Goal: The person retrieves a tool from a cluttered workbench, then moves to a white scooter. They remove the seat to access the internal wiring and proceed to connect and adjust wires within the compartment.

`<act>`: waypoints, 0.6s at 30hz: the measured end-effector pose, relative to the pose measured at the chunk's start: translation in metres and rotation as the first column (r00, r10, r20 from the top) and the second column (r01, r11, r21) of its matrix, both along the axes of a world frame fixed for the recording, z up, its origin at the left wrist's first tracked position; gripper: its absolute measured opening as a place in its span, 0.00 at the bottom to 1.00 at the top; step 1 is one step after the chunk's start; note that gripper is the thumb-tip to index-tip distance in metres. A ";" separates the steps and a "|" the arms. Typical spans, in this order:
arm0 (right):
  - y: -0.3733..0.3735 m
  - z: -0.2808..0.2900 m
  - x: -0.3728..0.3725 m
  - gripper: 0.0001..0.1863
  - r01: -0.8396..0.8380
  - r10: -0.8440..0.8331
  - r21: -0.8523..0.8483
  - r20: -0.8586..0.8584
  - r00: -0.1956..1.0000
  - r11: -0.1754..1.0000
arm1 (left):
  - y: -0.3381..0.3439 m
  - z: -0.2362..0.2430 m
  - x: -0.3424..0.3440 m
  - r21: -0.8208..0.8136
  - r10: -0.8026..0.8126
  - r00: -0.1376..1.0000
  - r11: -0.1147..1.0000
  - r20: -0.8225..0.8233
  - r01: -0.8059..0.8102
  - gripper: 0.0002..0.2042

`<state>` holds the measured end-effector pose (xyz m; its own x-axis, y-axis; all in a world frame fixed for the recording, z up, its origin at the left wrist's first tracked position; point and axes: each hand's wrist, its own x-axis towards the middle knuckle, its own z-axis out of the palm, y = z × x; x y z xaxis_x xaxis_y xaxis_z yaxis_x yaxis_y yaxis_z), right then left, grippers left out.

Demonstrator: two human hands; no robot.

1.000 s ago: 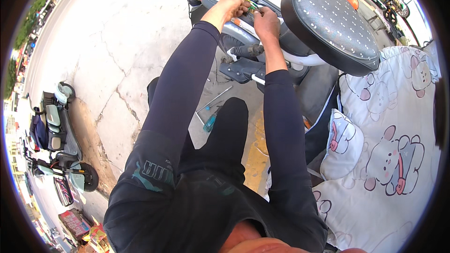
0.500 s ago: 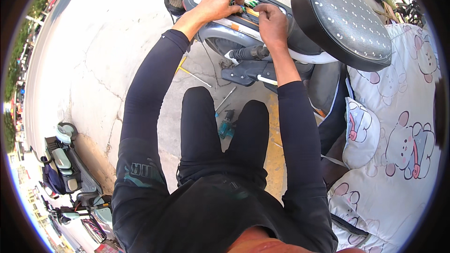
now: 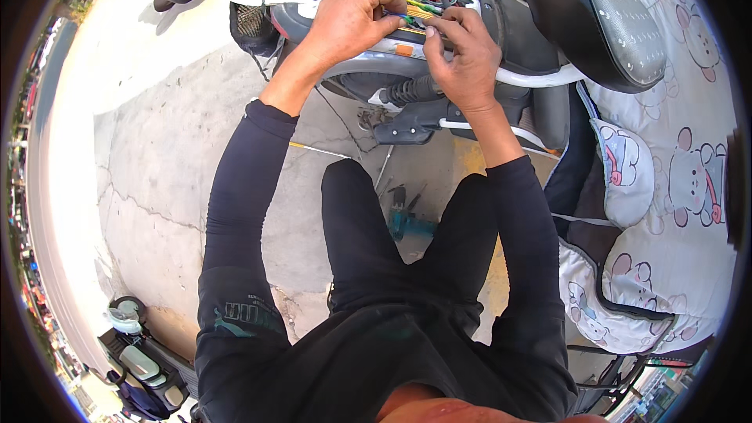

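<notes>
In an open compartment under the raised seat (image 3: 595,19) of an electric scooter (image 3: 374,61) lies a bundle of wires (image 3: 427,9), yellow, green, red and black among them. My left hand (image 3: 351,25) reaches in from the left side, thumb and forefinger pinched on a wire; its other fingers are curled. Opposite it, my right hand (image 3: 468,59) has bent fingers, with thumb and forefinger closed at the yellow wires near the left fingertips. The exact wire ends between the fingertips are partly hidden.
A teal power drill (image 3: 401,219) lies on the concrete between my knees. A quilted cover (image 3: 681,149) with cartoon bears hangs at right. A black mesh pouch (image 3: 249,25) sits at the scooter's rear. Another scooter (image 3: 145,356) stands at lower left.
The view has shifted, bringing more of the wire compartment into sight. My right hand's fingers have spread somewhat and turned over the wires. My left hand stays at the wires.
</notes>
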<state>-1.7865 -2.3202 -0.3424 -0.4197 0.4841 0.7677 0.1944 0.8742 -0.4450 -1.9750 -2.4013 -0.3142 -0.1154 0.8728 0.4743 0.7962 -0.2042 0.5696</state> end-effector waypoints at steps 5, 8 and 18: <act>-0.027 -0.010 -0.004 0.10 0.155 -0.160 0.085 0.049 0.986 0.984 | -0.001 -0.009 -0.006 0.021 -0.048 0.999 0.999 0.006 0.048 0.09; -0.034 0.016 0.000 0.11 0.070 -0.012 -0.345 0.166 0.986 0.936 | -0.001 -0.009 -0.008 0.050 -0.079 0.997 0.996 0.022 0.078 0.08; 0.006 0.039 -0.010 0.09 -0.052 -0.004 0.087 0.550 0.835 0.995 | -0.001 -0.013 -0.009 0.051 -0.057 0.998 0.997 -0.004 0.057 0.10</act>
<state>-1.7968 -2.3146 -0.3033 -0.7958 0.4060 0.4493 0.3606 0.9138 -0.1870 -1.9835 -2.4024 -0.3274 -0.0650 0.8528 0.5182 0.7836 -0.2779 0.5556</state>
